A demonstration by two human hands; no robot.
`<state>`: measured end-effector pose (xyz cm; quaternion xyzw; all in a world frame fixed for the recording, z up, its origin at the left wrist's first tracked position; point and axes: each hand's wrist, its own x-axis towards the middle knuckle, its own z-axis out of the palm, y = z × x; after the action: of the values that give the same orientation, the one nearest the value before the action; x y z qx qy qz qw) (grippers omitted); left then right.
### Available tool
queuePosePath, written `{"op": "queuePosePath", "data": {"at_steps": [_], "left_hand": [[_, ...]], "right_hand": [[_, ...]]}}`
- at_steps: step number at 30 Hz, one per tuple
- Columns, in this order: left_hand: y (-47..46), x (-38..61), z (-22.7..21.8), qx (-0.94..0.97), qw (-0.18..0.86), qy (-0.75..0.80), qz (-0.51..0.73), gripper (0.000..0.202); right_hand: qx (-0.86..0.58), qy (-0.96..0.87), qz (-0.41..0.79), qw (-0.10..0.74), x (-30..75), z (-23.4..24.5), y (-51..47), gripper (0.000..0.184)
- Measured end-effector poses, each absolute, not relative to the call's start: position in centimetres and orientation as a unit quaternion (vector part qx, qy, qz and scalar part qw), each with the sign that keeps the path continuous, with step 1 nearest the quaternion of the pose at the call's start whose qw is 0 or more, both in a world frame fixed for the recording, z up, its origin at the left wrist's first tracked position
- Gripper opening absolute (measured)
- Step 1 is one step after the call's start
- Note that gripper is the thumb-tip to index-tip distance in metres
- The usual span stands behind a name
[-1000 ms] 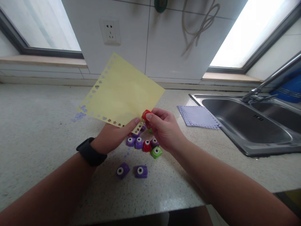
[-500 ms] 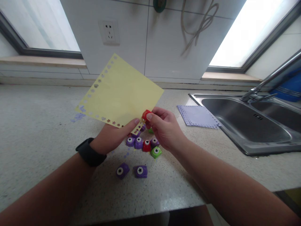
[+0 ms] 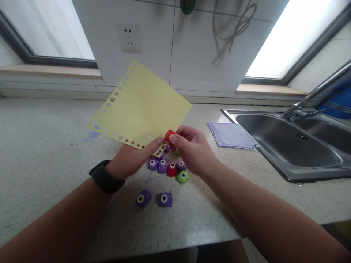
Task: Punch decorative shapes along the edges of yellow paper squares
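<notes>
My left hand [image 3: 131, 157] pinches the lower corner of a yellow paper sheet [image 3: 142, 106] held up above the counter; small shapes are punched along two of its edges. My right hand [image 3: 192, 148] grips a small red craft punch [image 3: 169, 136] clamped on the sheet's lower corner, thumb pressing on top. A black watch [image 3: 105, 176] is on my left wrist. Below my hands, several small punches lie on the counter: purple ones [image 3: 164, 199], a red one [image 3: 172, 169] and a green one [image 3: 182, 177].
A stack of lilac sheets [image 3: 230, 135] with punched edges lies by the steel sink [image 3: 290, 146] and its tap [image 3: 309, 98] at right. Purple paper bits [image 3: 91, 135] are scattered on the speckled counter [image 3: 41, 146]. A wall socket [image 3: 128, 37] and a hanging cord [image 3: 233, 29] are behind.
Almost nothing differs: the sheet and both hands shift by a few pixels, with the red punch staying on the same corner.
</notes>
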<state>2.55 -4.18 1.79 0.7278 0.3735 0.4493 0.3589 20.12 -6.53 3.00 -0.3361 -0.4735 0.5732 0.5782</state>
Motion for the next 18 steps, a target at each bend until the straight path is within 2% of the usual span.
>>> {"op": "queuePosePath", "data": {"at_steps": [10,18], "left_hand": [[-4.37,2.59,2.07,0.721,0.365,0.384,0.447,0.042],[-4.40,2.54,2.14,0.721,0.373,0.373,0.450,0.038]], "right_hand": [[-0.330,-0.478,0.584,0.567,20.30,2.91,-6.35,0.019],[-0.331,-0.486,0.573,0.571,20.37,2.75,-6.28,0.017]]}}
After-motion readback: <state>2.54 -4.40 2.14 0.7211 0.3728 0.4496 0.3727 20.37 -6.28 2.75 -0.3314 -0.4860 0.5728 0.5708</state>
